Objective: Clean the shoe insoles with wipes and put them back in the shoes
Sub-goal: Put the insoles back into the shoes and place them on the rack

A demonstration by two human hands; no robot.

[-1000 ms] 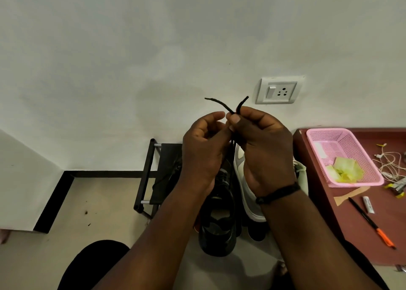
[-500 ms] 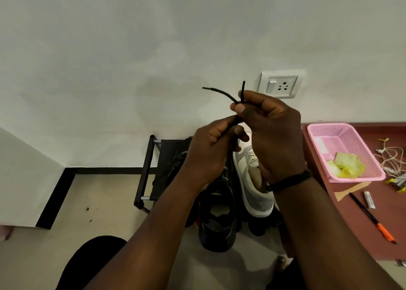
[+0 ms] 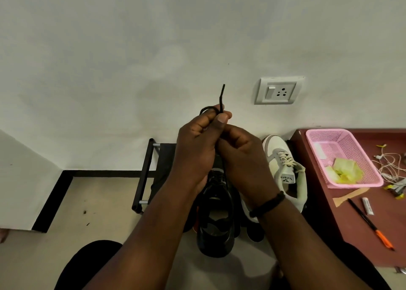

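Two hands are working the thin black shoelace (image 3: 221, 98) in front of the pale wall. Your left hand (image 3: 197, 144) is now sitting higher than half a second ago, fingers curled round the lace, with a small loop arching over its fingertips and one free end standing nearly upright above them. Your right hand (image 3: 243, 157), wearing a black wristband (image 3: 268, 204), is now lower than before, just right of the left hand and touching it; its fingers are curled, and the lace is running down between the two hands, though you cannot tell exactly how the right fingers are pinching it. Earlier two lace ends were sticking out above your right hand; now only one is pointing up.

Below your wrists the black low-top shoe (image 3: 216, 226) is hanging or standing heel towards you, its opening facing up. The white lace-up sneaker (image 3: 283, 168) is lying to its right, beside the black metal shoe rack (image 3: 146, 175). Further right, the reddish-brown table (image 3: 356, 230) is carrying a pink plastic mesh basket (image 3: 360, 149) holding a crumpled yellow wipe (image 3: 345, 171).
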